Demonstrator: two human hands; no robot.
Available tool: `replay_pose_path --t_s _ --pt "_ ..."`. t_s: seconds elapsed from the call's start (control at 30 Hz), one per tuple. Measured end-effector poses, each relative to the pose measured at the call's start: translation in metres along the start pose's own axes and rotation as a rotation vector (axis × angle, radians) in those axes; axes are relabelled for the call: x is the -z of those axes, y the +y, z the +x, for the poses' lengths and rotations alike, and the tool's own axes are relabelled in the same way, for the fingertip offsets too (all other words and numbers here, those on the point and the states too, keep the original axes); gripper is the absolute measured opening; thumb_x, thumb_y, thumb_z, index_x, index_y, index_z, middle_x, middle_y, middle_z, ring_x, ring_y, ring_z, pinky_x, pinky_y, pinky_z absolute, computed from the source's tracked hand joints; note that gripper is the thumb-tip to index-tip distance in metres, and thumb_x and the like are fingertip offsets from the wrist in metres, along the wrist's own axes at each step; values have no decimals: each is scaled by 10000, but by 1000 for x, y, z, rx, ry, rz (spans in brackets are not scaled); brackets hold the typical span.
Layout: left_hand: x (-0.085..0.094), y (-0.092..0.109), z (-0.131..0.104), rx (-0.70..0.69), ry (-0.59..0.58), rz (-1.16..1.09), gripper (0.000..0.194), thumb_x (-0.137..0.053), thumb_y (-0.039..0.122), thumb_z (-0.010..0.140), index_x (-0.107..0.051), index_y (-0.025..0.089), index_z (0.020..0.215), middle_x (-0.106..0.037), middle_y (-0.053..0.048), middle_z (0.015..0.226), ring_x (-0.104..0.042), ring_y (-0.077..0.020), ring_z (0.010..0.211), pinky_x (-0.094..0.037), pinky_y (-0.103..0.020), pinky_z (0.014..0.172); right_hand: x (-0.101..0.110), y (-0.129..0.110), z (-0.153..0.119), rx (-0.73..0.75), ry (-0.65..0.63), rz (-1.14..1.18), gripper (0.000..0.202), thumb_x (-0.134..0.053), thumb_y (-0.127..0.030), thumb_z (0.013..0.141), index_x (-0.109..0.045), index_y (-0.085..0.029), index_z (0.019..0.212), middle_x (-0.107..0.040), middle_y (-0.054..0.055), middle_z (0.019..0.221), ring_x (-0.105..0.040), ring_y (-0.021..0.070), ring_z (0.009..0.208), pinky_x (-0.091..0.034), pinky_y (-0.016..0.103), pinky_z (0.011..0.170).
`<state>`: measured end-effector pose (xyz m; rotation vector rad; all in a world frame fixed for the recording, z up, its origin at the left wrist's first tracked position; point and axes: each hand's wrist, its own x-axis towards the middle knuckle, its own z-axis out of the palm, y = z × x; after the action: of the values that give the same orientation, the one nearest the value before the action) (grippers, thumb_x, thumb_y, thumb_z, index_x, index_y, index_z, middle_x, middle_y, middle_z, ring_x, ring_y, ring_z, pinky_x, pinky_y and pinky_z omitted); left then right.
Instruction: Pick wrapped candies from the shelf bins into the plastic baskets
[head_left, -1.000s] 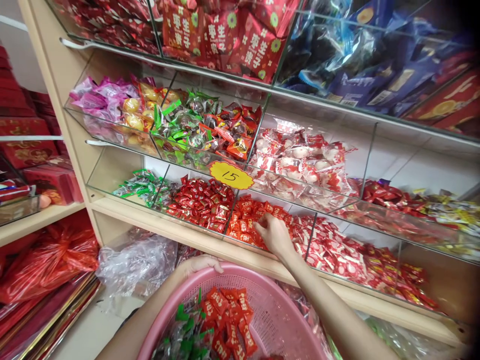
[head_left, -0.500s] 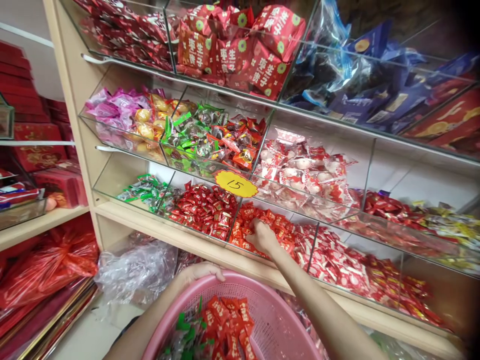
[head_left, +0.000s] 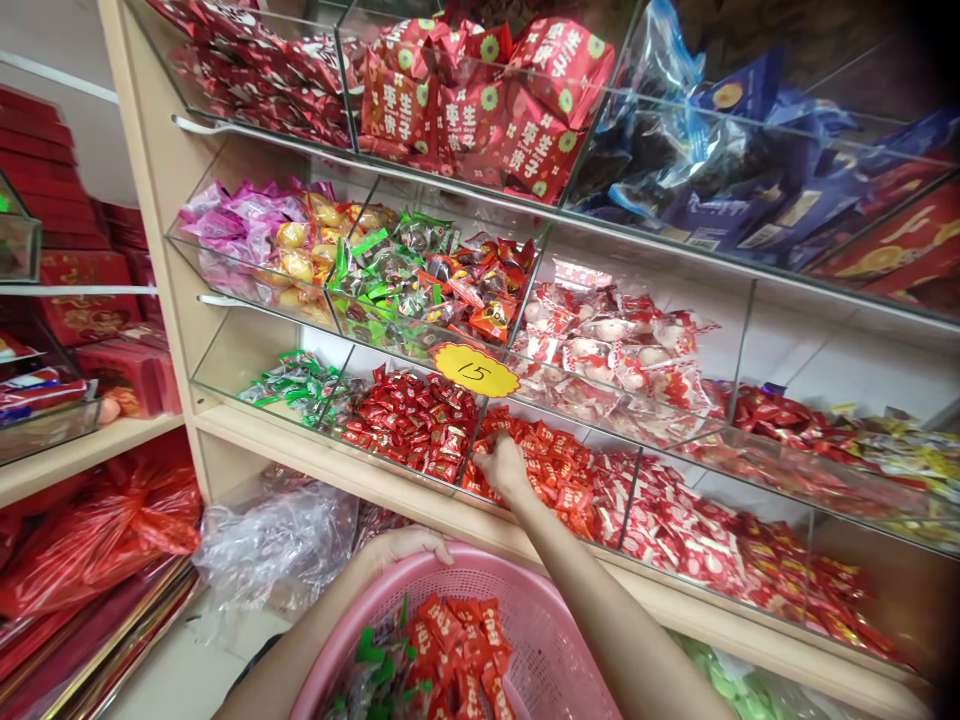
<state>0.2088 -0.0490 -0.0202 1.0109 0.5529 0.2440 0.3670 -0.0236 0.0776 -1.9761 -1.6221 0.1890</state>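
Observation:
A pink plastic basket (head_left: pixel 547 610) at the bottom centre holds orange-red wrapped candies (head_left: pixel 459 640) and green-and-clear wrapped ones (head_left: pixel 375 665). My left hand (head_left: pixel 409 545) grips its far rim, fingers hooked over the edge. In the lowest shelf row, my right hand (head_left: pixel 504 464) is down among loose orange-red candies (head_left: pixel 559 465), at the left part of their compartment. Its fingers are curled, their tips partly hidden, and what they hold cannot be made out. Dark red candies (head_left: pixel 412 415) lie in the compartment to its left.
Clear dividers split the wooden shelves (head_left: pixel 285 450). A yellow tag (head_left: pixel 476 370) marked 15 hangs above my right hand. Red-and-white candies (head_left: pixel 675 520) lie to the right. Below the shelf on the left are a clear plastic bag (head_left: pixel 277 545) and a red bag (head_left: pixel 112 530).
My right hand has moved slightly left within the orange-red candies. The basket and my left hand have hardly moved, and the view has shifted a little.

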Motion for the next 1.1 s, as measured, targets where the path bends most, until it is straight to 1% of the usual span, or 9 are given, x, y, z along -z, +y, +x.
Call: replay_pose_path --t_s 0.1,0.23,0.37,0.57,0.67,0.8,0.97,1.03,1.1 --pt "2 -2 2 2 -12 -14 375 -557 151 547 -647 114 908 -671 -29 639 -602 -156 580 -447 -236 581 -3 2 0 -17 0 32 327 -552 -262 641 -532 -151 949 -598 56 754 -529 156 633 -333 230 512" --pt "10 -8 8 13 -51 -33 342 -563 149 563 -646 118 893 -674 -39 673 -608 -168 617 -450 -251 615 0 5 -2 18 55 114 334 -547 -258 633 -532 -158 951 -604 46 749 -533 158 637 -350 232 525" --pt "15 -12 11 17 -60 -49 331 -564 144 565 -643 122 886 -672 -37 692 -596 -156 596 -448 -254 644 13 11 1 35 98 174 305 -542 -239 636 -558 -149 927 -619 50 760 -542 157 624 -378 240 557" --pt "16 -14 12 16 -56 -33 324 -559 154 577 -643 119 888 -668 -37 677 -590 -153 592 -442 -245 625 29 20 6 21 92 214 191 -507 -254 707 -610 -138 819 -640 81 828 -570 184 775 -407 259 685" --pt "16 -14 11 -9 -46 -8 347 -559 145 563 -641 119 899 -670 -35 685 -590 -152 598 -444 -252 642 25 16 3 -26 18 278 192 -466 -246 744 -597 -131 823 -637 73 801 -573 158 698 -418 239 616" --pt "14 -12 11 -13 -36 -5 374 -568 145 547 -638 127 914 -675 -30 705 -595 -153 606 -445 -247 632 8 9 3 -71 -56 247 261 -550 -347 706 -581 -121 833 -606 46 660 -521 131 515 -374 223 471" --pt "14 -11 11 -13 -60 -21 365 -568 146 561 -637 125 919 -677 -40 714 -612 -182 658 -450 -256 614 -12 5 11 -67 -10 88 236 -606 -358 640 -581 -132 705 -566 38 603 -497 136 535 -326 221 459" --pt "16 -11 11 7 -43 -21 350 -568 147 562 -641 118 904 -677 -46 713 -614 -186 663 -452 -257 606 -11 3 11 -51 10 90 192 -609 -324 628 -571 -142 675 -550 23 599 -480 127 541 -315 217 465" --pt "16 -11 11 17 -30 -22 332 -563 146 563 -647 109 882 -675 -48 700 -613 -182 661 -458 -261 626 -4 3 8 -23 19 192 173 -608 -307 624 -555 -148 666 -511 -8 558 -447 108 513 -306 213 460"
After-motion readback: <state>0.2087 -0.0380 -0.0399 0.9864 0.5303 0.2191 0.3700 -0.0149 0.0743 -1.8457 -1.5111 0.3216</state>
